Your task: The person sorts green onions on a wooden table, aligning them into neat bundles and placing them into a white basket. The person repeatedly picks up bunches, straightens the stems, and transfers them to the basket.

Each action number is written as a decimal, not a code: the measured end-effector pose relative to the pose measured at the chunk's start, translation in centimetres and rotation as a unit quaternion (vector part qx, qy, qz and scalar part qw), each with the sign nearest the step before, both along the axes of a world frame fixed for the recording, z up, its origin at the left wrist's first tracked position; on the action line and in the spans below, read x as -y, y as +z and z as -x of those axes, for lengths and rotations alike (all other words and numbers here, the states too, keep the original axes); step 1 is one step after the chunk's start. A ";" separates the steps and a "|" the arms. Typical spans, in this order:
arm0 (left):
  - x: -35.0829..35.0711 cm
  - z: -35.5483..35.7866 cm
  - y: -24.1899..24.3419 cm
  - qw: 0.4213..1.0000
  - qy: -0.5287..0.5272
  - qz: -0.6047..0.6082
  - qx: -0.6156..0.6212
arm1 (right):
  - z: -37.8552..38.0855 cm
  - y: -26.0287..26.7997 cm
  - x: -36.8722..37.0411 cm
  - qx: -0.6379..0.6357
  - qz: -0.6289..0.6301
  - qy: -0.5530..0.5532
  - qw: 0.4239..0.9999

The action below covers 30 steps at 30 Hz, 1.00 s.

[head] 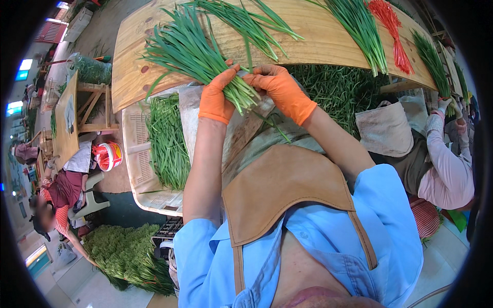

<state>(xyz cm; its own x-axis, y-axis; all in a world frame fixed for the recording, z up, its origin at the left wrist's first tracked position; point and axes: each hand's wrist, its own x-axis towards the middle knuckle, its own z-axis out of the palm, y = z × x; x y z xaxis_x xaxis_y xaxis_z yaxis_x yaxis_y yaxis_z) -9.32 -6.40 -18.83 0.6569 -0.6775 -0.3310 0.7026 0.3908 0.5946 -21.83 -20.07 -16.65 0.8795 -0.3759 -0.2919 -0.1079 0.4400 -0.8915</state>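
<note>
Orange gloves cover both hands. My left hand [221, 95] grips a thick bunch of garlic chives [196, 54] near its pale cut ends, with the leaves fanning out over the wooden table. Beside those ends, my right hand [283, 88] pinches a single green leaf [248, 52] that stands up between its fingers and the bunch. Below the hands, a loose stalk [275, 125] hangs over the stained cloth [246, 123] on my lap. Farther up the board lie a smaller spread of chives [246, 29] and another bunch [360, 32].
Red plastic ties [394, 36] lie on the wooden table [129, 65]. At my left stands a white plastic crate [134, 154] holding cut leaves [165, 142]. A bucket of red ties [108, 156] sits beyond it. Co-workers sit at left [63, 188] and right [446, 165], the right one holding chives.
</note>
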 end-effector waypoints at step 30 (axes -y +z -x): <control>2.3 -1.3 -0.5 0.994 0.075 -0.077 0.007 | 0.2 -0.9 1.5 0.153 0.633 -0.011 0.759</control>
<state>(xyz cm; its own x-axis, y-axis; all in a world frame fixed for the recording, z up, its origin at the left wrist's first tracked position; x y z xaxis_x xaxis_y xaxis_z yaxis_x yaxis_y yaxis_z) -7.99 -8.67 -19.30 0.7525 -0.5134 -0.4125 0.6339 0.3945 0.6653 -22.02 -21.62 -17.60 0.8230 -0.2002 0.5317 0.1841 -0.7914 -0.5829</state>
